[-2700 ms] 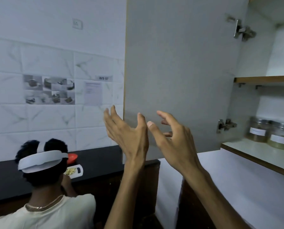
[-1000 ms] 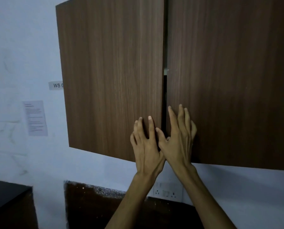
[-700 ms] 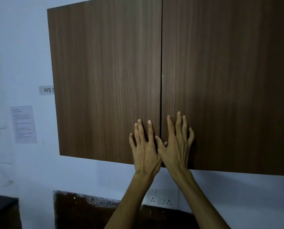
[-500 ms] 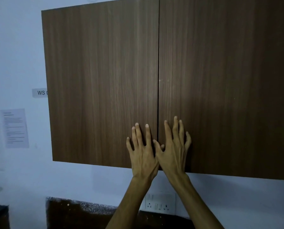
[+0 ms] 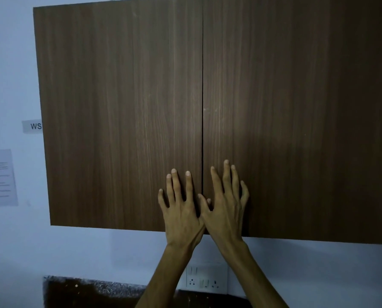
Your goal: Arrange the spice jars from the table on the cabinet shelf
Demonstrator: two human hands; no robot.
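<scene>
A dark wood wall cabinet fills most of the head view, with both doors closed and meeting at a thin centre seam. My left hand (image 5: pixel 181 210) lies flat with fingers spread on the left door (image 5: pixel 119 112), near its lower right corner. My right hand (image 5: pixel 226 205) lies flat with fingers spread on the right door (image 5: pixel 296 112), near its lower left corner. The thumbs touch at the seam. Neither hand holds anything. The shelf and the spice jars are hidden behind the doors.
A white wall surrounds the cabinet. A label reading "WS" (image 5: pixel 32 126) and a printed sheet (image 5: pixel 0 177) hang on the wall at the left. A white socket plate (image 5: pixel 205 278) sits below the cabinet, above a dark counter backsplash edge (image 5: pixel 92 292).
The cabinet doors, wide open 2.7 s ago with jars visible on the shelf, have swung closed. The last gap at the seam is gone, and both hands now rest flat on the doors.
</scene>
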